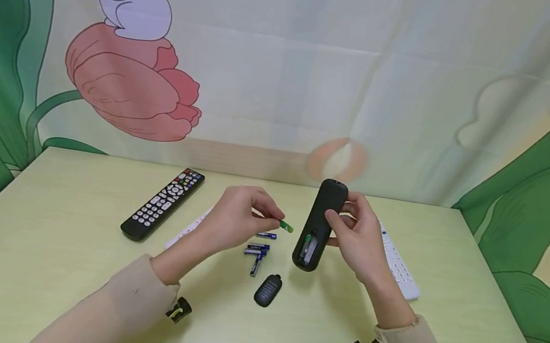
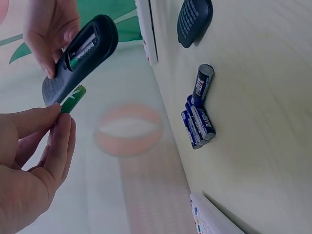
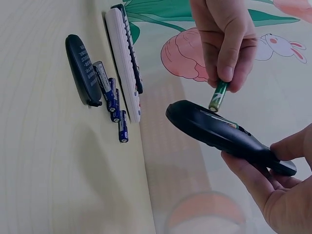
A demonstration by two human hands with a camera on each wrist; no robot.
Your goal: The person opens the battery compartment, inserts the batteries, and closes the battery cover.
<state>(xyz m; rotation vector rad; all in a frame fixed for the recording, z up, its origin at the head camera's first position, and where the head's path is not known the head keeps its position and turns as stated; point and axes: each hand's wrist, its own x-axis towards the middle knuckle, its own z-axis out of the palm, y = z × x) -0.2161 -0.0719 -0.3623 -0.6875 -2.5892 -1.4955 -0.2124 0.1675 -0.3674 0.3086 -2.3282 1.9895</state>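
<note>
Between thumb and fingertips my left hand (image 1: 232, 216) pinches a green battery (image 1: 286, 227). My right hand (image 1: 358, 239) grips a black remote control (image 1: 324, 212) above the table, its back turned up and its battery compartment (image 2: 83, 50) uncovered. A green-and-silver battery (image 1: 306, 247) lies in that compartment. In the right wrist view, the pinched battery (image 3: 218, 96) is held close over the remote's open back. On the table below lies the black battery cover (image 1: 268, 290), with several blue batteries (image 2: 199, 122) grouped beyond it.
Another black remote (image 1: 161, 204) lies buttons up at the left. One white remote (image 1: 186, 232) is partly hidden behind my left hand, and a second white remote (image 1: 400, 266) is beside my right wrist. A printed curtain (image 1: 290, 78) hangs behind the table (image 1: 51, 256).
</note>
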